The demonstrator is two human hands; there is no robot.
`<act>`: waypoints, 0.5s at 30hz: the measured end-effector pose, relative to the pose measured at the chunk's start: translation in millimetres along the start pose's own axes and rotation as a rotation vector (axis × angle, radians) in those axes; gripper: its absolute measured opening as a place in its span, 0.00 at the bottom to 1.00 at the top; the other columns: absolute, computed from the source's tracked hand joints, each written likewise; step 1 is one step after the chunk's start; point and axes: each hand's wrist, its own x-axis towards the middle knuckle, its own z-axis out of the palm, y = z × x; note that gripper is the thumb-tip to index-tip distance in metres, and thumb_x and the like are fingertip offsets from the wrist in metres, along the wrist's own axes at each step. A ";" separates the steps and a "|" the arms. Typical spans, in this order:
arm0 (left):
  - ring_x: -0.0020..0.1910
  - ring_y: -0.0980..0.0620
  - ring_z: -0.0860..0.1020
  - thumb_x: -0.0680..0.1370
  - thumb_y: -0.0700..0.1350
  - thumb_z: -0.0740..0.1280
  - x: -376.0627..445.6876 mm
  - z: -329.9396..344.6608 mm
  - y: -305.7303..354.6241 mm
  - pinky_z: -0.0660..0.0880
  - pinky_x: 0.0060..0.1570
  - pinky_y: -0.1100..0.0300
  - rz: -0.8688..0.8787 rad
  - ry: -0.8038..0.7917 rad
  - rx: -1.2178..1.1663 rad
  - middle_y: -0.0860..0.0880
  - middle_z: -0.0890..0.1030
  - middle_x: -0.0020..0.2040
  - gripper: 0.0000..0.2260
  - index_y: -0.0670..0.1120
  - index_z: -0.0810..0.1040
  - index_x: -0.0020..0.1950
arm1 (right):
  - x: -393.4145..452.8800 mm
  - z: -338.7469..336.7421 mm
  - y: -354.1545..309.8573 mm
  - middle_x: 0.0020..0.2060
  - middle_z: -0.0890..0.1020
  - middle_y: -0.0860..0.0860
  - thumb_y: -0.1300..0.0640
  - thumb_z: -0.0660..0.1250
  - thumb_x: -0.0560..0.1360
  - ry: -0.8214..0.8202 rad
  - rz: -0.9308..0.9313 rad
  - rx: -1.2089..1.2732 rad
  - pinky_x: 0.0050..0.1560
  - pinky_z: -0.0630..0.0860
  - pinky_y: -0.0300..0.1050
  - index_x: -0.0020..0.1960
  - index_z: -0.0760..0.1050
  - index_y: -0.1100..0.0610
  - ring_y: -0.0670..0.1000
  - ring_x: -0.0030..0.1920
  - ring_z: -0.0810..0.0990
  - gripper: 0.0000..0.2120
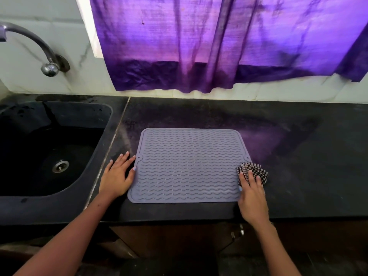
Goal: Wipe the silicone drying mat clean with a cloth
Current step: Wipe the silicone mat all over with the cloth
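Note:
A grey silicone drying mat (189, 166) with wavy ridges lies flat on the black countertop (298, 156). My left hand (117, 176) rests flat on the counter at the mat's left edge, fingers straight, thumb touching the mat's rim. My right hand (252, 196) presses a black-and-white checked cloth (256, 171) down at the mat's right edge, fingers spread over it. The cloth is bunched and lies half on the mat's rim, half on the counter.
A black sink (49, 152) with a metal drain lies to the left, under a curved tap (39, 50). A purple curtain (219, 46) hangs over the tiled wall behind. The counter's front edge runs just below the mat, with cabinet doors underneath.

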 end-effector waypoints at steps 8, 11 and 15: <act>0.75 0.49 0.57 0.69 0.65 0.42 7.6 -23.7 7.0 0.52 0.73 0.49 -0.074 -0.196 0.028 0.48 0.59 0.76 0.37 0.52 0.62 0.74 | 42.0 -64.5 11.5 0.62 0.77 0.55 0.67 0.57 0.78 -0.219 0.161 0.678 0.51 0.74 0.41 0.62 0.76 0.53 0.54 0.57 0.76 0.17; 0.72 0.47 0.63 0.77 0.60 0.54 15.0 -41.5 17.8 0.60 0.70 0.53 -0.153 -0.319 -0.049 0.44 0.63 0.74 0.26 0.49 0.66 0.72 | 53.8 -94.4 -5.3 0.32 0.84 0.54 0.68 0.50 0.79 -0.198 0.397 1.345 0.25 0.76 0.36 0.52 0.75 0.59 0.55 0.36 0.76 0.15; 0.58 0.50 0.77 0.79 0.52 0.61 3.3 -57.7 49.7 0.70 0.51 0.63 -0.282 -0.261 -0.462 0.47 0.80 0.57 0.11 0.48 0.79 0.54 | 45.9 -102.0 -58.4 0.30 0.84 0.58 0.66 0.67 0.59 -0.232 0.446 1.977 0.44 0.81 0.54 0.60 0.72 0.60 0.60 0.37 0.83 0.29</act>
